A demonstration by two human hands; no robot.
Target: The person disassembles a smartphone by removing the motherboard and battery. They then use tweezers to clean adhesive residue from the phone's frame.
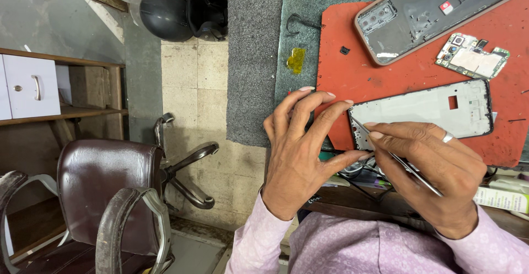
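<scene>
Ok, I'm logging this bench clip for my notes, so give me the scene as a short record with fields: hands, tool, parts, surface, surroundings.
left hand: left hand arched, fingertips at the left end of the phone frame
right hand: right hand grips thin metal tweezers, tips at the frame's left edge
parts: phone back cover lying inside up; circuit board beside it
surface: red mat on a grey bench top
surroundings: brown office chair on the floor to the left
</scene>
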